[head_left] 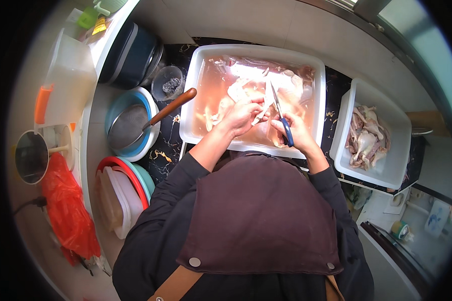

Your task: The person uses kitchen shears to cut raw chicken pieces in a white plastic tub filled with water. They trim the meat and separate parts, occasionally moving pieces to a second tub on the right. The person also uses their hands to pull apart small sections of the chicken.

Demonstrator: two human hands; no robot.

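Observation:
My left hand [242, 117] is closed on a pale piece of raw poultry [260, 115], raised over a large white tub [187, 116]. My right hand [298, 132] grips a pair of scissors [287, 129] by its blue handles. The scissors' blades point away from me, beside the held piece; glare hides whether they touch it. Inside the tub, more pale poultry pieces [296, 85] lie in pinkish, cloudy water, partly washed out by bright light.
To the right, a white bin [342, 150] holds several raw poultry pieces [367, 134]. At left, a wooden-handled strainer [128, 128] rests in a blue basin [116, 111], near a clear bowl [159, 89] with a steel scrubber. Stacked basins [143, 175] and a red plastic bag [68, 203] are nearer me.

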